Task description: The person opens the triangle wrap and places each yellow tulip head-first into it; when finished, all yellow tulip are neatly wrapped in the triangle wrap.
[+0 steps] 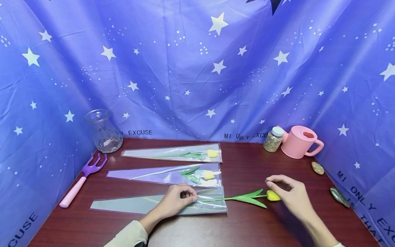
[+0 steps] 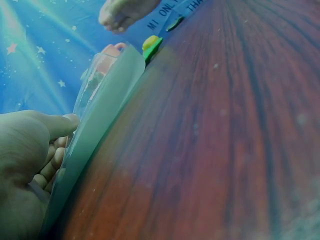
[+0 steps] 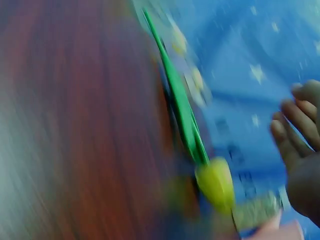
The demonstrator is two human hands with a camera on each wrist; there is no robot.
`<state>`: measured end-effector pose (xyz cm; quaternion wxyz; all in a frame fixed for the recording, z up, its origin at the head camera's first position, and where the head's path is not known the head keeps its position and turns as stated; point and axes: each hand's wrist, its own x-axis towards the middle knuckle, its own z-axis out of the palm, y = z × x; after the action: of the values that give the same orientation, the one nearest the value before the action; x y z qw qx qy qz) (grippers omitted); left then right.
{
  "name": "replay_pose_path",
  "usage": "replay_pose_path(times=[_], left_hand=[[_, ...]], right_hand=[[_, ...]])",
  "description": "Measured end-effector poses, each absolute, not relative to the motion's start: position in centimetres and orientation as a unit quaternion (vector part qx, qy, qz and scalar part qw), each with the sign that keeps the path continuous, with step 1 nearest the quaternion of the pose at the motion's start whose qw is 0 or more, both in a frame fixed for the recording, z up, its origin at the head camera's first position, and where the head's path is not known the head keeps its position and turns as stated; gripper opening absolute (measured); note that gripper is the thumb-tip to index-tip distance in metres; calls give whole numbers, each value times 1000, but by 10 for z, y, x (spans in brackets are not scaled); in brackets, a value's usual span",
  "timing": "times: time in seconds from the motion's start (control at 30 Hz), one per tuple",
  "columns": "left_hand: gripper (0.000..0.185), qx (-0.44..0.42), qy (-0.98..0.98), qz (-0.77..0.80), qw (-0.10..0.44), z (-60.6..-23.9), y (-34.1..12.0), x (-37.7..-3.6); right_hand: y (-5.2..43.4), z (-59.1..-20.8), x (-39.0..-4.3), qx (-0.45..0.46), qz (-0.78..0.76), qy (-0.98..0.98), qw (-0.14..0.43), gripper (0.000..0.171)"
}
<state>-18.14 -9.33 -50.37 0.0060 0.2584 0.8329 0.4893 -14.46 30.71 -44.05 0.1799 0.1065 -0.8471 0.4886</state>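
Observation:
Near the front of the table lies a grey-green flower sleeve (image 1: 129,204) with a clear plastic face. My left hand (image 1: 177,200) pinches its film near the wide mouth; in the left wrist view the thumb and fingers (image 2: 70,122) are at the clear layer. A yellow artificial tulip (image 1: 273,196) has its stem running into the sleeve's mouth, while its green leaves and bloom stick out to the right. Above the bloom my right hand (image 1: 291,193) hovers with loosely bent fingers. The right wrist view shows this hand (image 3: 302,145) apart from the tulip (image 3: 215,182), holding nothing.
Behind lie a purple sleeve (image 1: 166,176) and a whitish sleeve (image 1: 166,152), each with a yellow tulip. At left are a purple hand fork (image 1: 87,169) and a glass vase (image 1: 106,133). A lidded jar (image 1: 273,140), pink watering can (image 1: 297,144) and two stones (image 1: 318,168) stand right.

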Motion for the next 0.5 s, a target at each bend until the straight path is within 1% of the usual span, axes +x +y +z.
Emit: replay_pose_path(times=[0.1,0.17,0.23,0.4,0.5], left_hand=[[7,256,834,489,11,-504,-94,-182],[7,256,834,489,12,-504,-94,-182],[2,257,833,489,9,-504,-94,-182],[8,262,832,489,0,-504,-93,-182],[8,260,832,490,4,-504,-93,-182]], right_hand=[[329,-445,-150,103,448,-876,149,13],[339,-451,-153,102,436,-885,131,14],[346,-458,-154,100,432,-889,116,15],[352,-471,-158,114,431,-890,99,18],[352,-476,-160,129,432,-888,91,17]])
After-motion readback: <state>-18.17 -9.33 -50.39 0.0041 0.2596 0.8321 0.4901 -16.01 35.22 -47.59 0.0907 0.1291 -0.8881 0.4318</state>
